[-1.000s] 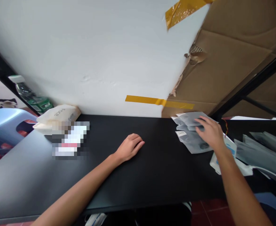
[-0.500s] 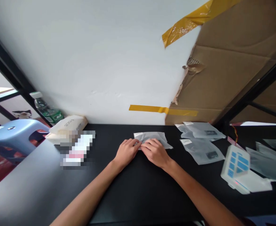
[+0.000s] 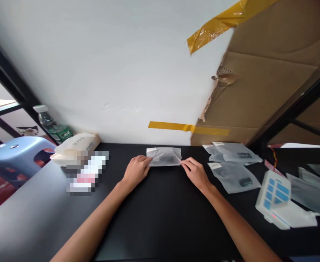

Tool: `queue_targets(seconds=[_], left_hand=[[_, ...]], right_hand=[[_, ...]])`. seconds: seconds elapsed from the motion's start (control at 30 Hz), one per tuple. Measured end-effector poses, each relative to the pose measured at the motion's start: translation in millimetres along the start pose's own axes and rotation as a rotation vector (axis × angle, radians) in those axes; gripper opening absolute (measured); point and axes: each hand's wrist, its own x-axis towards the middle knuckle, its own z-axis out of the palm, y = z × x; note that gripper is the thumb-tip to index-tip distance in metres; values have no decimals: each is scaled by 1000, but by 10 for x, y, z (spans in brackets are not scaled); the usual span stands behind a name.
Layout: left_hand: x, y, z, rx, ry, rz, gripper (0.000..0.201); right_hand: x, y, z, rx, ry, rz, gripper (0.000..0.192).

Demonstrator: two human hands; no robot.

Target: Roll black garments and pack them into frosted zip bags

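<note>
Black table point(image 3: 162, 218) is set against a white wall. Near its back edge, a small frosted bag point(image 3: 164, 157) is pinched at both ends, left hand point(image 3: 135, 171) then right hand point(image 3: 195, 173). It looks light, soft and slippery, best held by its corners.

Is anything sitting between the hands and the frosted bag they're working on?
Nothing visible. The left hand pinches the left end of the frosted bag and the right hand pinches its right end, directly on the plastic. The other bags lie apart to the right on the black table.
</note>
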Motion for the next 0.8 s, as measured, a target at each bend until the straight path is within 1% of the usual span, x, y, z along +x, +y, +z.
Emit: queue_targets(seconds=[0.07,0.13,0.2,0.23,0.3,0.37,0.53,0.63,0.7,0.8], left_hand=[[-3,115,-18,22,111,83,36],[-23,258,-27,-4,190,219,36],[-52,391,-17,-63,200,340,29],[-66,442,-7,-93,195,371,26],[-86,500,17,-138,191,379,22],[-90,510,36,-162,193,361,22],[-68,528,50,-128,206,353,21],[-42,551,44,-72,187,368,20],[-11,499,19,-24,186,366,20],[49,268,-66,52,228,308,19]], right_hand=[[-10,-64,5,43,5,-9,23],[-26,-178,26,97,-4,-40,22],[-42,-315,76,158,-34,-78,21],[-49,-379,108,188,-59,-98,21],[-58,-473,168,239,-107,-125,23],[-64,-511,211,270,-130,-127,26],[-71,-494,240,252,-85,-90,23],[-45,-494,210,218,-109,-119,23],[-2,-468,145,193,-110,-142,26],[81,-334,-27,152,-32,-99,32]])
